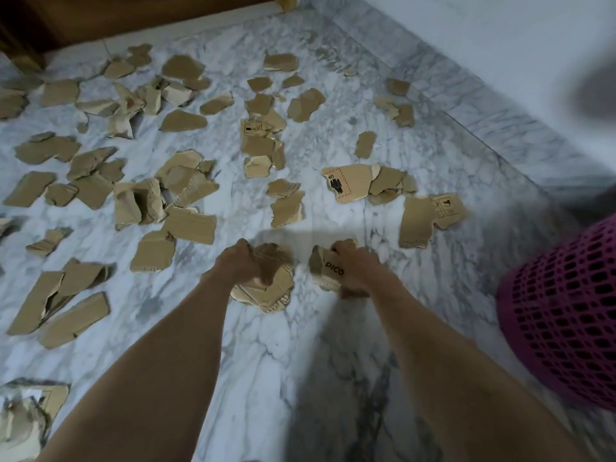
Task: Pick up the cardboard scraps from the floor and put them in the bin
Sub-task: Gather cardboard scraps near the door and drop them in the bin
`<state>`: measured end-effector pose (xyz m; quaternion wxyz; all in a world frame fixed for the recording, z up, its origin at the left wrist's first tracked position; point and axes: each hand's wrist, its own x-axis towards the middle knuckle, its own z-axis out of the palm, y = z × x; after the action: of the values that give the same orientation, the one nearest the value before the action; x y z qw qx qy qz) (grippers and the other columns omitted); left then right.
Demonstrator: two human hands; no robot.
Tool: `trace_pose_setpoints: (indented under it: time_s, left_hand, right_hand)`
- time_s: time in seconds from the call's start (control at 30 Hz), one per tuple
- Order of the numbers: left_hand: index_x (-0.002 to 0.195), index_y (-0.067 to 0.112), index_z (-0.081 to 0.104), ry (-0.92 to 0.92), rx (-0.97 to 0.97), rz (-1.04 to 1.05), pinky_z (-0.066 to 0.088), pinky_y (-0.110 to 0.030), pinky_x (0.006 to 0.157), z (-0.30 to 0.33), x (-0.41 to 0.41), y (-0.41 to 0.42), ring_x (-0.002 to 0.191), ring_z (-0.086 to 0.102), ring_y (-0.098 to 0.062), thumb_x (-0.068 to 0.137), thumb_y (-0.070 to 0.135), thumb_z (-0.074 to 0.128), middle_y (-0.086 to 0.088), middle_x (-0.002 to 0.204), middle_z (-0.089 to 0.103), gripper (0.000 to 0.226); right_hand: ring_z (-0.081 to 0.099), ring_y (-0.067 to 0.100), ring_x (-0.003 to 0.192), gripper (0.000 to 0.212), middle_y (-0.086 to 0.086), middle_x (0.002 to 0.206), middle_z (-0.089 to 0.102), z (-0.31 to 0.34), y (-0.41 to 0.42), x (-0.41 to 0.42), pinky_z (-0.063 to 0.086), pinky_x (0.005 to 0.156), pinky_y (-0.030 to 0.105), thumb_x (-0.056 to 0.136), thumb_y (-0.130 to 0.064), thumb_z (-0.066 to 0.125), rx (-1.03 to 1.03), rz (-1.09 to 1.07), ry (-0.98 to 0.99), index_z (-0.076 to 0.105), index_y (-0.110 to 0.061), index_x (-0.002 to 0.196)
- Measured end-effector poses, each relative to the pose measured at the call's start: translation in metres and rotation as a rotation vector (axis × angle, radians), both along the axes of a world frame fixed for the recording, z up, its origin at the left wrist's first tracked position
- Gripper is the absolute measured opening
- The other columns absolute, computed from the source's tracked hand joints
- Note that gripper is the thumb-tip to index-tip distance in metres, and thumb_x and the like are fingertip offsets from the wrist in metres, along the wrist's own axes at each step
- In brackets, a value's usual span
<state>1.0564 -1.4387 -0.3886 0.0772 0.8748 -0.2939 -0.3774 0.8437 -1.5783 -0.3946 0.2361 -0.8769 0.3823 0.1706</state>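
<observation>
L hand has its fingers curled tight round a wad of torn cardboard scraps, the bundle hanging below and right of the fist, just over the marble floor. R hand grips a second lot, a folded scrap printed "PICO", thumb and fingers wrapped round it (whether more pieces sit behind it, can't tell). The two handfuls are near each other w/ a strip of bare floor between. Both forearms reach fwd from the bottom edge.

Out from the hands, loose scraps lie all over the floor, thickest to the left and far side; a few carry black shipping marks, e.g. a scrap with a red dashed border ahead of the R hand, and a printed piece further right. The bin, a purple mesh basket, sits at the right edge, near the R arm, partly cut off and blurred. Wood furniture runs along the far top left
</observation>
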Motion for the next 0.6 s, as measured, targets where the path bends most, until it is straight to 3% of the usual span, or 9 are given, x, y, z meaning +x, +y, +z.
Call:
trace_pose_setpoints:
  time_s: [0.1,0.2,0.27,0.33,0.43,0.53,0.6]
  left_hand:
    - [0.100,0.010,0.070,0.057,0.036,-0.071,0.054,-0.034,0.080,0.014,0.000,-0.012,0.094,0.066,-0.023,0.053,0.026,0.091,-0.008,0.103,0.073,0.054]
    - [0.099,0.011,0.071,0.083,-0.038,-0.093,0.046,-0.028,0.067,0.018,0.003,-0.029,0.088,0.062,-0.021,0.062,0.023,0.091,-0.006,0.099,0.069,0.043]
    - [0.098,0.010,0.071,0.090,-0.103,-0.068,0.046,-0.026,0.062,0.018,0.008,-0.047,0.086,0.062,-0.020,0.061,0.026,0.092,-0.010,0.104,0.067,0.046]
    - [0.113,0.012,0.067,0.026,-0.107,-0.102,0.053,-0.034,0.080,0.014,0.012,-0.068,0.106,0.056,-0.027,0.058,0.038,0.091,-0.016,0.125,0.054,0.065]
    - [0.140,0.021,0.049,-0.129,-0.057,-0.222,0.041,-0.046,0.108,0.006,0.008,-0.096,0.134,0.025,-0.038,0.066,0.040,0.087,-0.012,0.148,0.022,0.085]
    - [0.151,0.032,0.037,-0.127,-0.089,-0.358,0.032,-0.050,0.116,-0.003,0.009,-0.116,0.148,0.014,-0.038,0.060,0.040,0.089,-0.006,0.160,0.017,0.104]
    - [0.151,0.029,0.036,-0.097,-0.040,-0.377,0.036,-0.049,0.114,-0.004,0.011,-0.122,0.145,0.023,-0.038,0.058,0.041,0.090,-0.008,0.159,0.024,0.108]
  right_hand:
    - [0.052,0.035,0.111,0.066,0.010,0.122,0.049,0.002,-0.001,-0.003,0.045,0.089,0.045,0.071,-0.037,0.081,-0.103,0.035,0.018,0.044,-0.019,0.123]
    - [0.040,0.038,0.121,0.059,0.014,0.133,0.036,0.002,-0.003,-0.004,0.040,0.095,0.049,0.080,-0.036,0.073,-0.274,0.089,0.105,0.043,-0.018,0.127]
    - [0.038,0.037,0.123,0.051,0.010,0.135,0.039,0.005,-0.004,-0.003,0.037,0.097,0.049,0.083,-0.037,0.070,-0.322,0.161,0.140,0.050,-0.018,0.126]
    - [0.040,0.034,0.124,0.041,0.004,0.129,0.053,0.006,-0.007,-0.003,0.032,0.100,0.049,0.084,-0.038,0.067,-0.329,0.224,0.152,0.058,-0.021,0.120]
    - [0.043,0.029,0.124,0.039,-0.001,0.112,0.067,0.009,-0.010,-0.008,0.020,0.103,0.051,0.078,-0.052,0.067,-0.312,0.189,0.191,0.064,-0.028,0.109]
    - [0.045,0.025,0.122,0.052,-0.001,0.111,0.066,0.016,-0.012,-0.014,0.020,0.103,0.049,0.072,-0.066,0.065,-0.253,0.077,0.245,0.063,-0.030,0.110]
    - [0.044,0.028,0.127,0.054,-0.001,0.118,0.064,0.021,-0.012,-0.019,0.020,0.105,0.050,0.076,-0.067,0.063,-0.170,-0.040,0.271,0.060,-0.031,0.116]
